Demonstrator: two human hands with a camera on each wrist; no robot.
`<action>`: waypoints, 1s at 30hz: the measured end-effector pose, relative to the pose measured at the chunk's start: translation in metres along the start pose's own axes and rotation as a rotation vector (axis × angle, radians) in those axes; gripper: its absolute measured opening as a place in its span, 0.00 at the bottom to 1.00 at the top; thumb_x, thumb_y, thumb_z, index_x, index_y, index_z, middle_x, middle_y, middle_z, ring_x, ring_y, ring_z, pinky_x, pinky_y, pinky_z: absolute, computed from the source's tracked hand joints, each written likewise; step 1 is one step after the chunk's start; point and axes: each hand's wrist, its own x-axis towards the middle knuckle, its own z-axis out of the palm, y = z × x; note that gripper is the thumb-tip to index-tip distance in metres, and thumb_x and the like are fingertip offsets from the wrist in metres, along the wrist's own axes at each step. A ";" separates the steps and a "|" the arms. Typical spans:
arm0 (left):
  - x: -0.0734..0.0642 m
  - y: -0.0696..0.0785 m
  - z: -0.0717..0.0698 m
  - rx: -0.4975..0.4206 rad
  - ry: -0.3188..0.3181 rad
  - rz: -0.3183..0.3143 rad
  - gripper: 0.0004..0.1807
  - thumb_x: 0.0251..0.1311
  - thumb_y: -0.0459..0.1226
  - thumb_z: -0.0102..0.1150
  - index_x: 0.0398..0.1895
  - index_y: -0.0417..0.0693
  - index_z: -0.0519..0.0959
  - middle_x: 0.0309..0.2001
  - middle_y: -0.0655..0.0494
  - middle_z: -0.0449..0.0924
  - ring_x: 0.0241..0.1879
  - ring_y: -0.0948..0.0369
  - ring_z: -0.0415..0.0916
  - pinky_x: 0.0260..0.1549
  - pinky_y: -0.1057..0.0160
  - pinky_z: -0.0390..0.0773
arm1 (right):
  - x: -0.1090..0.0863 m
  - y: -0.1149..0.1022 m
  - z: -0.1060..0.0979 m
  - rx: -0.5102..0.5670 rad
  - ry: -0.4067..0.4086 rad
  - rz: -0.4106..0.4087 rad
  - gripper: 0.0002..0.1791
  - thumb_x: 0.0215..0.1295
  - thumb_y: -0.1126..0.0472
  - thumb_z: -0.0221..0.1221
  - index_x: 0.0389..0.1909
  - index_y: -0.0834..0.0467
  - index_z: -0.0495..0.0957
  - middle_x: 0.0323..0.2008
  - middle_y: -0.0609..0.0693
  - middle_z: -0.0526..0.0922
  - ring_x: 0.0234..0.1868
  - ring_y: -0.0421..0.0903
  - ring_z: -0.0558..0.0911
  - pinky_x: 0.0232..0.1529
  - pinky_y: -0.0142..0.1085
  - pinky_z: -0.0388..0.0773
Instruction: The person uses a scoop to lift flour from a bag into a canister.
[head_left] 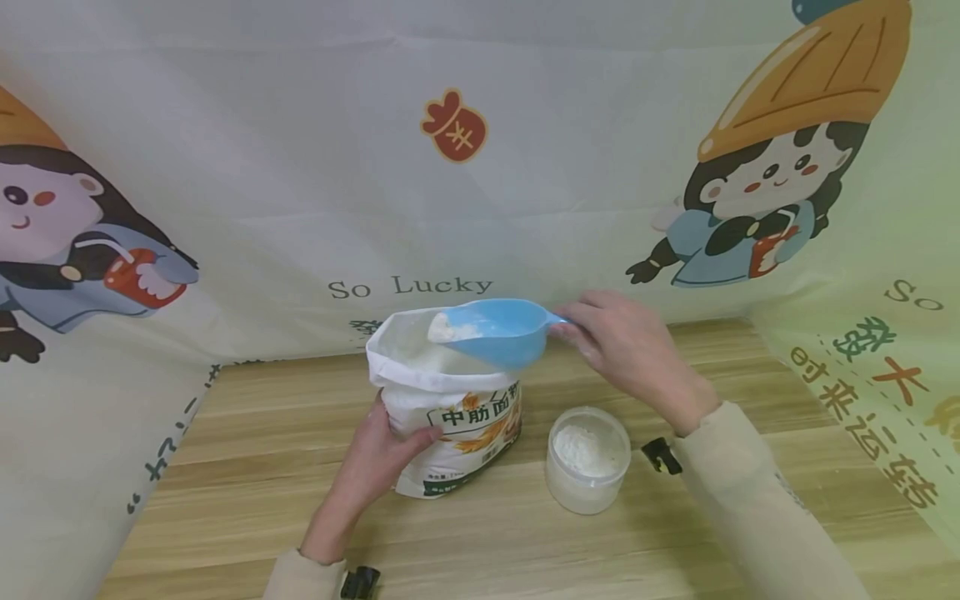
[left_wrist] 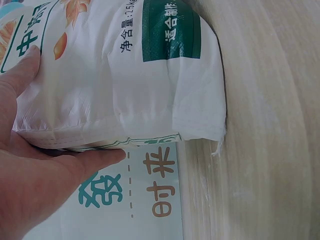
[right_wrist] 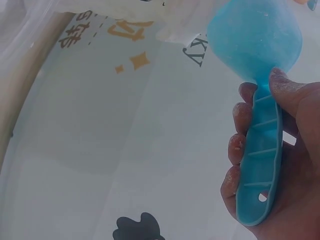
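A white flour bag (head_left: 465, 433) stands on the table with its rolled top open. My left hand (head_left: 386, 446) holds its left side, thumb across the printed front; in the left wrist view the bag (left_wrist: 110, 75) has that hand (left_wrist: 40, 175) around its edge. By its handle my right hand (head_left: 626, 346) grips a blue scoop (head_left: 510, 333), held over the bag's mouth with white flour (head_left: 453, 327) at its tip. Fingers curl round the ribbed handle in the right wrist view, where the scoop (right_wrist: 257, 40) and flour-dusted fingertips (right_wrist: 236, 142) show.
Right of the bag, below my right hand, a clear round tub (head_left: 588, 492) stands with a heap of flour inside. A printed cloth (head_left: 555, 208) hangs behind and along both sides of the wooden table (head_left: 247, 467).
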 end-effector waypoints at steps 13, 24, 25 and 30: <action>-0.001 0.001 0.000 0.007 0.006 -0.020 0.42 0.61 0.35 0.73 0.73 0.41 0.59 0.65 0.38 0.75 0.64 0.40 0.74 0.64 0.36 0.71 | -0.010 0.005 -0.005 -0.005 0.036 0.003 0.14 0.74 0.53 0.62 0.53 0.55 0.86 0.41 0.51 0.86 0.39 0.51 0.81 0.36 0.45 0.80; -0.001 0.001 0.000 0.013 0.004 -0.019 0.43 0.61 0.34 0.73 0.75 0.39 0.57 0.65 0.36 0.74 0.65 0.39 0.73 0.65 0.36 0.70 | -0.022 0.012 -0.013 0.010 0.079 0.029 0.12 0.73 0.54 0.64 0.50 0.56 0.87 0.41 0.52 0.87 0.37 0.51 0.81 0.34 0.46 0.80; -0.001 0.002 0.000 0.011 0.003 -0.017 0.43 0.61 0.34 0.72 0.75 0.39 0.57 0.65 0.36 0.74 0.65 0.39 0.73 0.65 0.36 0.70 | -0.023 0.013 -0.014 0.010 0.087 0.031 0.12 0.73 0.55 0.64 0.49 0.56 0.87 0.41 0.52 0.87 0.37 0.51 0.82 0.34 0.47 0.80; -0.001 0.002 0.000 0.007 0.005 -0.019 0.43 0.61 0.33 0.72 0.74 0.39 0.58 0.65 0.36 0.74 0.65 0.39 0.73 0.65 0.36 0.70 | -0.031 0.017 -0.020 0.007 0.113 0.051 0.12 0.71 0.55 0.65 0.49 0.56 0.87 0.42 0.52 0.87 0.39 0.52 0.83 0.35 0.49 0.81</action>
